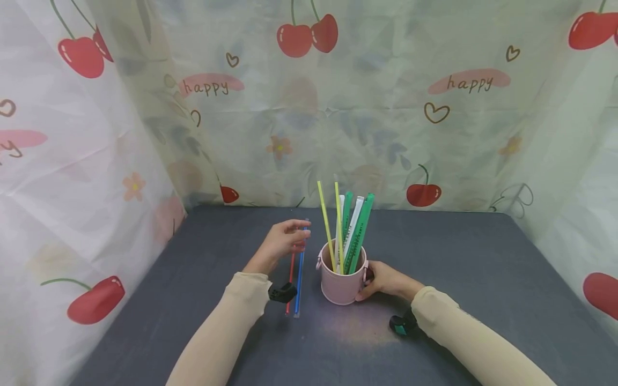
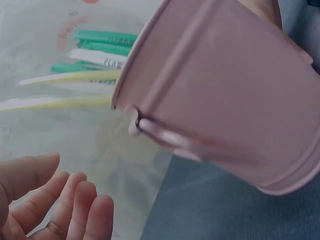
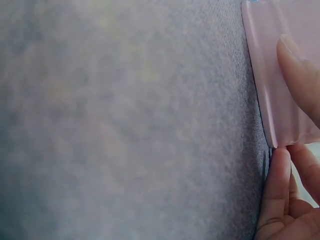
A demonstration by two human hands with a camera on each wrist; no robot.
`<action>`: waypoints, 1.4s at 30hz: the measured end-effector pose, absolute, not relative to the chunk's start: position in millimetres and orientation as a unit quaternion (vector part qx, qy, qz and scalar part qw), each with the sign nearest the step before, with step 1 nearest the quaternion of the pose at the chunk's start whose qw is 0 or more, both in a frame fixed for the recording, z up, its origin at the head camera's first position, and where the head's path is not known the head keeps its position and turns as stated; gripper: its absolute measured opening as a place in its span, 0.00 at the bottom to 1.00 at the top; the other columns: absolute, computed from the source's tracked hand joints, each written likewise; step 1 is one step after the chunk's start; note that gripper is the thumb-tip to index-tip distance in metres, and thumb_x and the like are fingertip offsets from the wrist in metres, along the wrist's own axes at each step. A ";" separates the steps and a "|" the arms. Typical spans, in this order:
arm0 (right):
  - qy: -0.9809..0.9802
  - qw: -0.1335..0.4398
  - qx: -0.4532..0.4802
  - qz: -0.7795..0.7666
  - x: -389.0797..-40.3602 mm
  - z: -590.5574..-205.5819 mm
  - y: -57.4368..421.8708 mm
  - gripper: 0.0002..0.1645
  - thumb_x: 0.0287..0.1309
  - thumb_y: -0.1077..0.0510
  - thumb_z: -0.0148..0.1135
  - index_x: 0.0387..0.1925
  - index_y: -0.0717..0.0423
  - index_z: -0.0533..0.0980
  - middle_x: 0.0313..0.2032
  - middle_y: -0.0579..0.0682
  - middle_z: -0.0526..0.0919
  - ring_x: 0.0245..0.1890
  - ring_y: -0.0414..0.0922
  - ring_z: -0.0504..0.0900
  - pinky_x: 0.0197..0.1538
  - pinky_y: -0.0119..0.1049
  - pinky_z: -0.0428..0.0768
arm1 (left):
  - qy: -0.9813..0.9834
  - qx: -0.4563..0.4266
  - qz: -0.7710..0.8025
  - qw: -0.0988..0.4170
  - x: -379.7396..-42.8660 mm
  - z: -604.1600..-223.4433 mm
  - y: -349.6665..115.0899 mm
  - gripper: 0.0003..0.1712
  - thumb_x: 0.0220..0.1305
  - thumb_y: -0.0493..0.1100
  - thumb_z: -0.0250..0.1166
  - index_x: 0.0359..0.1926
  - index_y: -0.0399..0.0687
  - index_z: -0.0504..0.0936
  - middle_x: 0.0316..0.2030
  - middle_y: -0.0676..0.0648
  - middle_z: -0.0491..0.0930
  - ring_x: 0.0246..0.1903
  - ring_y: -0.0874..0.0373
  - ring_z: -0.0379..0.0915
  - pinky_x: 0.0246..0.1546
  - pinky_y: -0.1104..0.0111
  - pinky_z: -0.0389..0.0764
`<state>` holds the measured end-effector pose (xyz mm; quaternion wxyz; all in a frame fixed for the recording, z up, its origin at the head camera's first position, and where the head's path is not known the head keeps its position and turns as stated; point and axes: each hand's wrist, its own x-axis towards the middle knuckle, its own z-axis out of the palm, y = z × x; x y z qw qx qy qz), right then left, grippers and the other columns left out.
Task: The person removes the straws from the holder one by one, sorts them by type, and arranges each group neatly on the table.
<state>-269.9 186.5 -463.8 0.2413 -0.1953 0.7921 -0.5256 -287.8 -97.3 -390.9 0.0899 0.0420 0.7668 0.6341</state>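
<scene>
A small pink bucket (image 1: 341, 287) with side handles stands upright on the table. Two thin yellow straws (image 1: 324, 220) and several green and white printed paper-wrapped straws (image 1: 359, 230) lean in it. My right hand (image 1: 386, 281) holds the bucket low on its right side, the thumb (image 3: 300, 80) on its wall and the other fingers round its far side. Left of the bucket lie a red straw (image 1: 291, 279) and a blue straw (image 1: 300, 279), side by side. Over their far ends is my left hand (image 1: 282, 244), its fingers loosely bent and apart with nothing between them.
The dark grey table (image 1: 434, 246) is bounded at the back and both sides by a hanging cherry-print cloth (image 1: 328, 123). A black wrist device (image 1: 282, 292) on the left arm overlaps the red straw in the head view.
</scene>
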 end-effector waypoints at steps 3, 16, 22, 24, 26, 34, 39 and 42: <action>0.792 0.242 -0.197 -0.525 -269.9 -462.8 186.3 0.40 0.41 0.66 0.77 0.57 0.69 0.68 0.36 0.48 0.74 0.36 0.43 0.72 0.37 0.31 0.74 | 0.758 0.051 0.645 0.084 -287.0 -389.2 -94.2 0.20 0.65 0.40 0.64 0.57 0.44 0.78 0.47 0.40 0.82 0.39 0.55 0.81 0.42 0.64 0.85; 0.792 0.247 -0.194 -0.524 -269.7 -463.2 186.7 0.40 0.41 0.66 0.77 0.57 0.68 0.68 0.37 0.48 0.74 0.37 0.43 0.71 0.38 0.32 0.73 | 0.742 0.055 0.665 0.059 -281.5 -394.8 -77.3 0.21 0.64 0.40 0.65 0.57 0.41 0.78 0.48 0.39 0.81 0.44 0.48 0.81 0.50 0.57 0.83; 0.789 0.247 -0.197 -0.527 -270.8 -464.9 187.6 0.40 0.41 0.66 0.77 0.57 0.69 0.68 0.37 0.48 0.75 0.37 0.43 0.71 0.38 0.32 0.74 | 0.747 0.064 0.660 0.044 -279.2 -398.2 -71.1 0.20 0.63 0.41 0.66 0.56 0.43 0.79 0.46 0.41 0.81 0.42 0.54 0.81 0.47 0.60 0.84; 0.790 0.247 -0.198 -0.526 -270.8 -465.0 187.5 0.40 0.41 0.66 0.77 0.57 0.68 0.68 0.37 0.48 0.74 0.37 0.43 0.71 0.38 0.32 0.73 | 0.746 0.067 0.661 0.042 -278.3 -398.9 -69.5 0.20 0.63 0.40 0.67 0.56 0.42 0.79 0.45 0.42 0.81 0.42 0.55 0.81 0.47 0.60 0.84; 0.790 0.247 -0.198 -0.524 -270.9 -464.8 187.4 0.40 0.41 0.66 0.77 0.57 0.68 0.68 0.37 0.48 0.74 0.37 0.43 0.71 0.38 0.32 0.73 | 0.744 0.073 0.663 0.040 -277.5 -399.4 -68.2 0.20 0.63 0.40 0.67 0.56 0.41 0.79 0.45 0.41 0.80 0.43 0.55 0.80 0.48 0.60 0.84; 0.790 0.246 -0.201 -0.524 -270.8 -464.2 187.4 0.39 0.41 0.66 0.77 0.56 0.68 0.68 0.36 0.48 0.73 0.37 0.44 0.71 0.38 0.32 0.73 | 0.734 0.079 0.672 0.048 -273.3 -395.7 -64.7 0.22 0.62 0.40 0.67 0.57 0.42 0.78 0.48 0.40 0.81 0.46 0.57 0.79 0.49 0.61 0.83; 0.790 0.246 -0.202 -0.523 -270.5 -464.0 187.6 0.38 0.42 0.66 0.77 0.56 0.68 0.68 0.36 0.48 0.73 0.36 0.44 0.71 0.37 0.32 0.73 | 0.732 0.083 0.675 0.046 -273.1 -394.4 -62.8 0.22 0.62 0.38 0.67 0.57 0.40 0.78 0.48 0.39 0.80 0.45 0.57 0.79 0.49 0.59 0.83; 0.791 0.246 -0.202 -0.522 -270.6 -464.1 187.5 0.39 0.42 0.65 0.77 0.56 0.68 0.68 0.36 0.48 0.73 0.37 0.44 0.71 0.37 0.32 0.73 | 0.734 0.079 0.673 0.045 -274.5 -395.0 -61.5 0.20 0.61 0.37 0.67 0.55 0.41 0.79 0.47 0.40 0.81 0.44 0.57 0.79 0.48 0.61 0.84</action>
